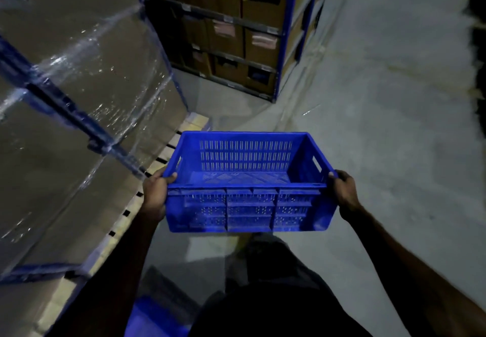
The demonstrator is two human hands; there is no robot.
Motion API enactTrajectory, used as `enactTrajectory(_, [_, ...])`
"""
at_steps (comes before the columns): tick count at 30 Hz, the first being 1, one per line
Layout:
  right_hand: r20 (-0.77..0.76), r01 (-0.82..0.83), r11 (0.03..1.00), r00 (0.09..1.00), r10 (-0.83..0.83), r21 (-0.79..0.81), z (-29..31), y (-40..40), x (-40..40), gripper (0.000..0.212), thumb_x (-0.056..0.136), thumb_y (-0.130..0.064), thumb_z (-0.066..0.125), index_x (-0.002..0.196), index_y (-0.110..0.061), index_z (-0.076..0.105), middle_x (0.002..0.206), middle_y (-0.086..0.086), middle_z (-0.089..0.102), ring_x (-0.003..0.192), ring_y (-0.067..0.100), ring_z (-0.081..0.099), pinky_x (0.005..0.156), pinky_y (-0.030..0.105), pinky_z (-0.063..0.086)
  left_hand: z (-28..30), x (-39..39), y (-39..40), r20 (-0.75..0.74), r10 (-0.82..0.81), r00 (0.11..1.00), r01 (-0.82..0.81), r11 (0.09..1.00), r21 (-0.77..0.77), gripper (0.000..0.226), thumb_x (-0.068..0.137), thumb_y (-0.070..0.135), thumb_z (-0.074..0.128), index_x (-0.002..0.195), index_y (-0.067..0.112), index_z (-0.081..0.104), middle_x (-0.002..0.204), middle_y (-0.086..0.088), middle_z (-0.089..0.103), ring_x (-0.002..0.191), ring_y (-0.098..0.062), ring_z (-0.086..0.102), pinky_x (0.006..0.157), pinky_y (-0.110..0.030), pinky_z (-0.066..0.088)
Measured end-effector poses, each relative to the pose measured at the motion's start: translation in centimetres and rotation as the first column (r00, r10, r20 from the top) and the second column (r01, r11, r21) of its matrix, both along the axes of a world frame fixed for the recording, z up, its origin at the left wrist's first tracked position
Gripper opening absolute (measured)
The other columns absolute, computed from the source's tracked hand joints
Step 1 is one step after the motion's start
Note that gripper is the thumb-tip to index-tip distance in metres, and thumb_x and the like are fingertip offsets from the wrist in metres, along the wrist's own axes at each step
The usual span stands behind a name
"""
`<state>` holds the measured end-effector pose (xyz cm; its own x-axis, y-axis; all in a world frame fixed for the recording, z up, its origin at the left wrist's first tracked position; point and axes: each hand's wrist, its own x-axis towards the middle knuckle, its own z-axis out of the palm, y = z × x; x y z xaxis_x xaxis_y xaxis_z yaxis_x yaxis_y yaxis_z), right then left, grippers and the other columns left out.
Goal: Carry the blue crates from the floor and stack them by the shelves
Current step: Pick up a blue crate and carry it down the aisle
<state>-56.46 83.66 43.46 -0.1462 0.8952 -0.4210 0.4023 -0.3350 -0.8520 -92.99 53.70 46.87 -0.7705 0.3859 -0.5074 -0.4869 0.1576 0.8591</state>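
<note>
Blue crate [249, 181], empty and ventilated with slotted walls, sits at the centre of the head view, lifted clear of the grey concrete floor [394, 126] and held level in front of the person. Left hand [155, 194] clasps its short end at about 9 o'clock of the crate, fingers curled over the top rim and the palm pressed against the outer wall. Right hand [344, 192] grips the opposite short end at 3 o'clock in the same way, thumb over the rim near the near corner. Both forearms reach in from the 6 o'clock edge of the view.

At 12 o'clock from the crate, well apart from it, stands a blue-framed shelf unit [284, 34] packed with brown cardboard boxes [263, 47], some bearing pale labels. From 9 to 11 o'clock rises a large stack of goods wrapped in shiny clear film [86, 78], crossed by blue bars and resting on a wooden pallet [163, 157] whose slatted edge runs just beside the left hand. Directly below the crate, at 6 o'clock, the person's dark clothing fills the view. At about 7 o'clock, low in the frame, a second blue crate [157, 315] shows partly, dim and blurred, on the floor.
</note>
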Motion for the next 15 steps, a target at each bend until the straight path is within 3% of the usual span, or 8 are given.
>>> enactTrajectory(5, [0.013, 0.026, 0.999, 1.000, -0.026, -0.029, -2.1, 7.0, -4.5, 0.028, 0.095, -0.023, 0.055, 0.116, -0.010, 0.067, 0.109, 0.014, 0.072, 0.092, 0.032, 0.069, 0.081, 0.041, 0.057, -2.1, -6.4, 7.6, 0.018, -0.083, 0.996, 0.083, 0.996, -0.035, 0.026, 0.092, 0.006, 0.066, 0.117, 0.009, 0.071, 0.115, -0.019, 0.075, 0.101, -0.038, 0.072, 0.083, -0.048, 0.060])
enactTrajectory(9, [0.022, 0.044, 0.998, 0.999, -0.043, -0.037, -2.5, 12.8, -8.1, 0.026, 0.095, -0.019, 0.055, 0.113, -0.005, 0.069, 0.106, 0.018, 0.072, 0.084, 0.027, 0.065, 0.080, 0.043, 0.054, -2.1, -10.6, 14.6, -0.043, -0.070, 0.997, 0.066, 0.994, -0.088, 0.032, 0.090, 0.005, 0.068, 0.122, 0.001, 0.068, 0.118, -0.021, 0.072, 0.092, -0.032, 0.070, 0.080, -0.043, 0.061])
enactTrajectory(12, [0.024, 0.053, 0.997, 0.998, -0.052, -0.047, -2.5, 17.0, -10.5, 0.025, 0.095, -0.018, 0.055, 0.113, -0.006, 0.069, 0.103, 0.015, 0.071, 0.084, 0.027, 0.063, 0.078, 0.039, 0.052, -1.8, -13.4, 19.6, -0.021, -0.086, 0.996, 0.084, 0.992, -0.093, 0.034, 0.092, 0.005, 0.065, 0.126, -0.001, 0.067, 0.120, -0.024, 0.070, 0.100, -0.036, 0.067, 0.094, -0.055, 0.056])
enactTrajectory(15, [0.028, 0.077, 0.996, 0.997, -0.076, -0.043, -2.6, 20.2, -12.2, 0.024, 0.093, -0.020, 0.055, 0.110, -0.010, 0.068, 0.105, 0.016, 0.071, 0.087, 0.028, 0.065, 0.085, 0.047, 0.055, -2.1, -15.7, 23.1, -0.006, -0.132, 0.991, 0.131, 0.987, -0.091, 0.037, 0.091, 0.003, 0.063, 0.127, 0.000, 0.066, 0.121, -0.025, 0.069, 0.102, -0.037, 0.066, 0.095, -0.055, 0.053])
